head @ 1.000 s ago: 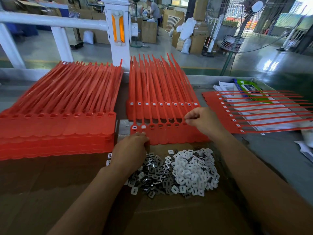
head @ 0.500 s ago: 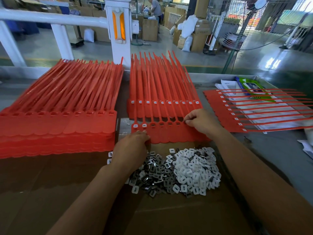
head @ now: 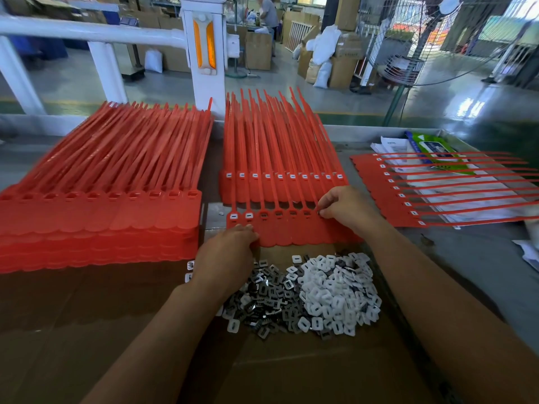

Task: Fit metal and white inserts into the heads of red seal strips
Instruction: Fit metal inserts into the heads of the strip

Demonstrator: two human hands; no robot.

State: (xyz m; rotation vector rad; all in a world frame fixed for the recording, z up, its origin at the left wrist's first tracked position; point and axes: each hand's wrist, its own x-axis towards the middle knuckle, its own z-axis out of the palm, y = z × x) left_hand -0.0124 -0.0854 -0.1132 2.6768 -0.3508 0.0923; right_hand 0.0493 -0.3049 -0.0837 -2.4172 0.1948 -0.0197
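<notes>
head-worn view, looking down, close

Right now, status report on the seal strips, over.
Left hand resting on front strip sheet near edge. Right hand pinching metal insert, seventh along. Two white inserts seated, four heads metal only. Nothing blocking.

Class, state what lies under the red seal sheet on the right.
Under that red seal sheet, white papers and a green packet show between the strips; whatever its solid head band covers is hidden.
</notes>
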